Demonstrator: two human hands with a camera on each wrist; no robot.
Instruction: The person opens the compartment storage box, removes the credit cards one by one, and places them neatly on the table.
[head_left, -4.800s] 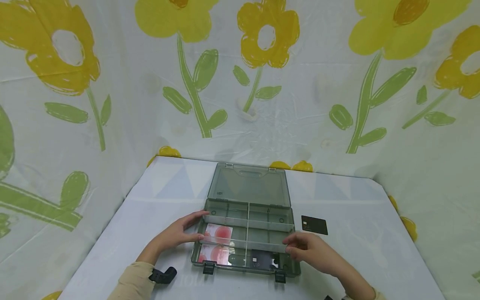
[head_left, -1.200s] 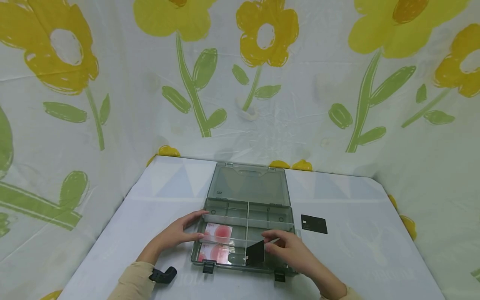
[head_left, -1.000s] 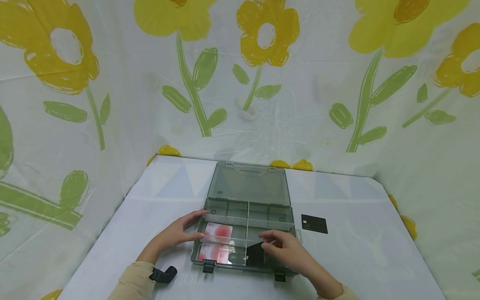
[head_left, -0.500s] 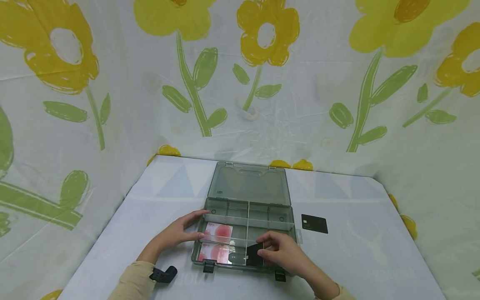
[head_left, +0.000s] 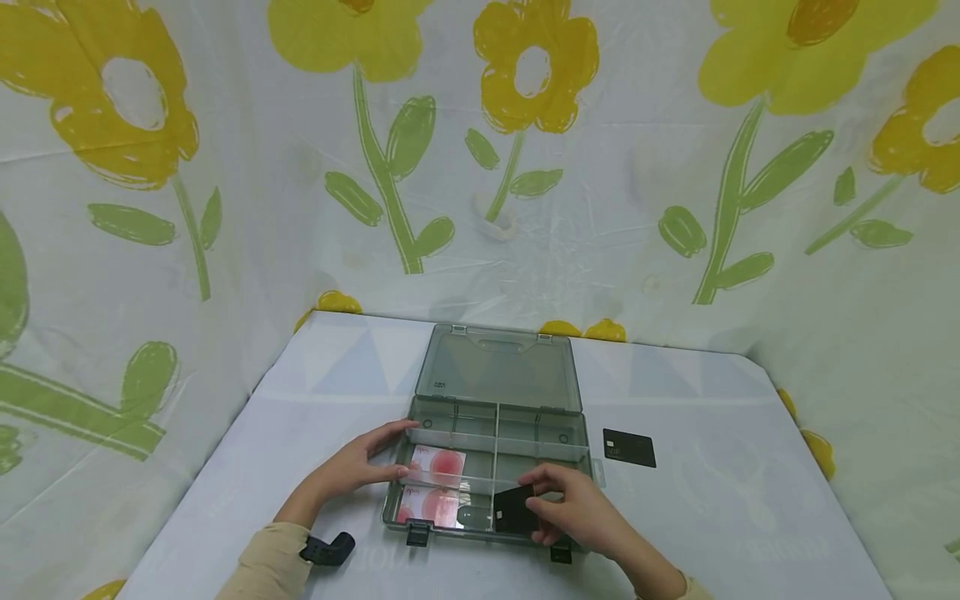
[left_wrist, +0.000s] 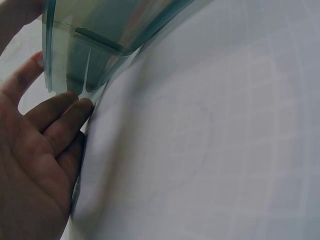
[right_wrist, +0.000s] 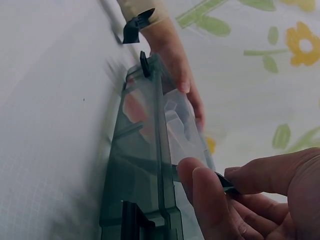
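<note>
black card (head_left: 513, 510) pinched by fingers of right hand (head_left: 576, 507), tilted, lying left of them, long axis seemingly leftward; left hand (head_left: 356, 465) farther, fingers spread at box (head_left: 528, 425) edge.

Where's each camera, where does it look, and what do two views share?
Head: on the head, facing forward and down at the open, translucent grey-green plastic box; left hand and right hand show.
Left: on the left wrist, looking past that hand at the box and pale tabletop.
Right: on the right wrist, facing across the box; both hands show, the right pinching a thin black card.
Shared: head and right views both show the box and both hands.
</note>
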